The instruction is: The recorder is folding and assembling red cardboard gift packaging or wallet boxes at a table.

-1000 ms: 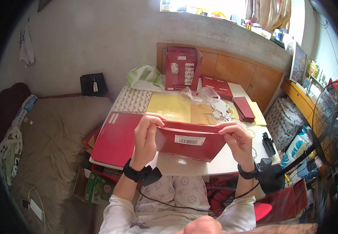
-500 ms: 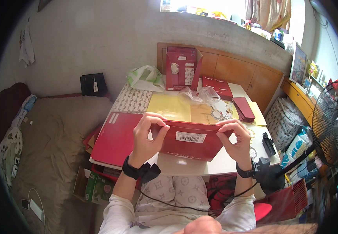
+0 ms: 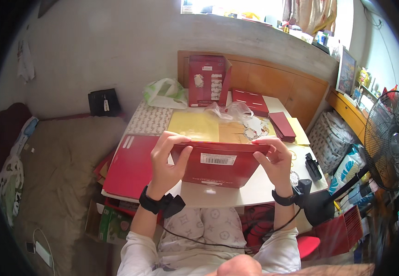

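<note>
A red cardboard box [image 3: 218,174] with a white barcode label stands nearly upright at the table's near edge. My left hand [image 3: 168,161] pinches its upper left corner between thumb and fingers. At the upper right corner, my right hand [image 3: 277,161] has its fingers over the top edge and its thumb on the near face. Behind the box lie a yellow sheet [image 3: 192,125] and some ornate cut-out paper pieces [image 3: 256,128]. The box's far side and contents are hidden from me.
A flat red board [image 3: 130,161] lies left on the white table [image 3: 195,197]. Farther back are a display box [image 3: 207,83], a plastic bag [image 3: 165,92], another red box [image 3: 250,102] and dark red cards [image 3: 281,126]. A black fan [image 3: 390,140] stands at right.
The whole view has shifted slightly left. Both hands keep their grip on the red cardboard box's upper corners, and the box stays in nearly the same place and pose.
</note>
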Motion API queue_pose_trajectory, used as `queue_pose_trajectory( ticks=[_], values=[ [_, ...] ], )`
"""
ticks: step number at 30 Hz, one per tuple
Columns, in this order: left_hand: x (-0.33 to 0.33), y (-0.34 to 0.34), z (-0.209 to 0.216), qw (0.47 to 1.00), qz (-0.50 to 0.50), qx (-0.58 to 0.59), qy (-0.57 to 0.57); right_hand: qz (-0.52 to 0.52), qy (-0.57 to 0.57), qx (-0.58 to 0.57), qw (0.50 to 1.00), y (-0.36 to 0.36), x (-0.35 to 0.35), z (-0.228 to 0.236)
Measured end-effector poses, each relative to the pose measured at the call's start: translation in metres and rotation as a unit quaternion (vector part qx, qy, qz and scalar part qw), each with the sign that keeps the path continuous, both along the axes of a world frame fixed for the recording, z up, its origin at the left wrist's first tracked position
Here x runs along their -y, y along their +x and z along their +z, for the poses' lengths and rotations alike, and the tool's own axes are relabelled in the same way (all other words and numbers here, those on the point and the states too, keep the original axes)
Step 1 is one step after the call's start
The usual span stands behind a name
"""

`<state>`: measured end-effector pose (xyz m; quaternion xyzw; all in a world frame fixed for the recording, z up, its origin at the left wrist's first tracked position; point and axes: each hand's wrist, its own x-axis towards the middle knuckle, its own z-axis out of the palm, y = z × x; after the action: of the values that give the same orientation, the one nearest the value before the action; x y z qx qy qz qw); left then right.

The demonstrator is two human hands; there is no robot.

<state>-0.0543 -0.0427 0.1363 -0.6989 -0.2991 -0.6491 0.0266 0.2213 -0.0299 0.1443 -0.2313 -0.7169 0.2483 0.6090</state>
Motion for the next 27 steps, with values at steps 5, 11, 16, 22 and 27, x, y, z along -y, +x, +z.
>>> queue_pose_trajectory(
  ticks=[5,11,16,22,27],
  values=[
    [0.001,0.003,0.001,0.999,-0.029,0.039,-0.022,0.115,-0.034,-0.043,0.992,0.005,-0.008,-0.008],
    [-0.002,-0.001,-0.002,0.995,-0.068,0.059,-0.046,0.124,0.012,-0.040,0.991,0.006,-0.013,-0.014],
    [-0.001,-0.004,-0.004,0.991,-0.086,0.065,-0.084,0.126,0.003,-0.049,0.991,0.005,-0.013,-0.014],
    [-0.001,-0.004,-0.002,0.992,-0.082,0.057,-0.081,0.112,0.005,-0.035,0.993,0.003,-0.012,-0.009],
    [-0.001,-0.005,-0.001,0.995,-0.064,0.041,-0.070,0.121,0.004,-0.045,0.992,0.002,-0.012,-0.010]
  ],
)
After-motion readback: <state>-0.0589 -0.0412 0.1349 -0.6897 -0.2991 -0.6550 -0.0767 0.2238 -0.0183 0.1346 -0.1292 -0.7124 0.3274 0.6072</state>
